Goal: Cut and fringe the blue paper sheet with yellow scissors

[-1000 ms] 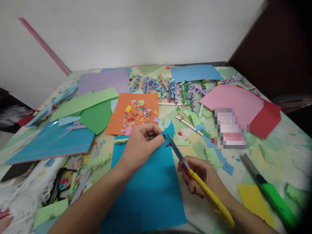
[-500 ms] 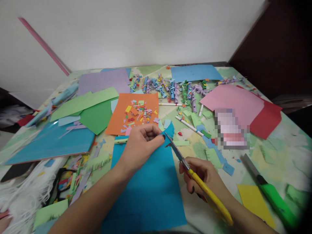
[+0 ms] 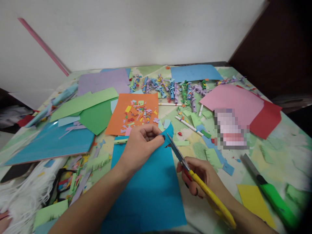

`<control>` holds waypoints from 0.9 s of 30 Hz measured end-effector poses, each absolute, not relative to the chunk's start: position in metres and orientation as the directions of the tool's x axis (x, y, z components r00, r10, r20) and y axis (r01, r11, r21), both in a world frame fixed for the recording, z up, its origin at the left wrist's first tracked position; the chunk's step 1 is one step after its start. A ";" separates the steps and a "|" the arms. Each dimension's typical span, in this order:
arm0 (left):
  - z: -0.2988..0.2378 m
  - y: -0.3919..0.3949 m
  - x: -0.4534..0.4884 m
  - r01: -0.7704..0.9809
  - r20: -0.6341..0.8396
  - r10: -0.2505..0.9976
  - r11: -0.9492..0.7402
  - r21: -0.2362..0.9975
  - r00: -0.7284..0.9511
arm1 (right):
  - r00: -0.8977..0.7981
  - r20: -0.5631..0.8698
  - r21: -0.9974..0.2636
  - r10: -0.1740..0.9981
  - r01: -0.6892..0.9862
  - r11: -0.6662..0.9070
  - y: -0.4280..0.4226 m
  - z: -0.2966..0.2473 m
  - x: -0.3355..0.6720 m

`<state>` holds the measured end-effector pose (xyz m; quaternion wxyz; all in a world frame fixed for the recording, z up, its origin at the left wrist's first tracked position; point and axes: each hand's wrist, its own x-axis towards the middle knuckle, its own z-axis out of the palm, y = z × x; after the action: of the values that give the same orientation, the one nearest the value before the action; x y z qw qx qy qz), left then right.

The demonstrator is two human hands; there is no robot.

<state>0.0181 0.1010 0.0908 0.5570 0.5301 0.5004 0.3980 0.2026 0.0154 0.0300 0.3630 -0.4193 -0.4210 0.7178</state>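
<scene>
Between thumb and fingers, my left hand (image 3: 143,143) pinches a small piece of blue paper (image 3: 168,130) with a curved outer edge. My right hand (image 3: 198,175) grips yellow-handled scissors (image 3: 186,164), whose blade tips meet the lower part of that piece. Beneath both, a large blue sheet (image 3: 148,185) lies flat on the table. Just past my left hand, an orange sheet (image 3: 114,120) carries many tiny coloured paper scraps. A rolled green paper tube (image 3: 120,141) lies at the top edge of the blue sheet, partly hidden by my left hand.
Several decorated paper rolls (image 3: 172,90) lie at the back. On the right are a green-handled knife (image 3: 275,198), a yellow sheet (image 3: 255,204), pink paper (image 3: 234,100) and a pixelated object (image 3: 230,128). White string (image 3: 29,191), black glasses (image 3: 58,185) and a blue pad (image 3: 53,139) are on the left.
My right-hand fingers have opened a little lower and the scissor handle has shifted slightly down and right. The blade tips stay at the blue piece. My left hand is nearly still.
</scene>
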 end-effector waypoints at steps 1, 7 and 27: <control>0.091 0.101 0.018 0.088 -0.135 0.974 0.121 0.989 0.183 | -0.382 -0.299 -0.911 0.875 -0.160 -0.381 0.016 0.030 0.203; 0.089 0.101 0.018 0.095 -0.129 0.976 0.114 0.989 0.177 | -0.373 -0.295 -0.917 0.880 -0.147 -0.370 0.017 0.031 0.202; 0.086 0.101 0.016 0.088 -0.104 0.977 0.088 0.992 0.184 | -0.341 -0.266 -0.931 0.901 -0.151 -0.332 0.020 0.036 0.199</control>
<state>0.0162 0.1007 0.0859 0.5482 0.5398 0.4937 0.4054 0.1986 0.0205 0.0360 0.3793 -0.4306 -0.4359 0.6933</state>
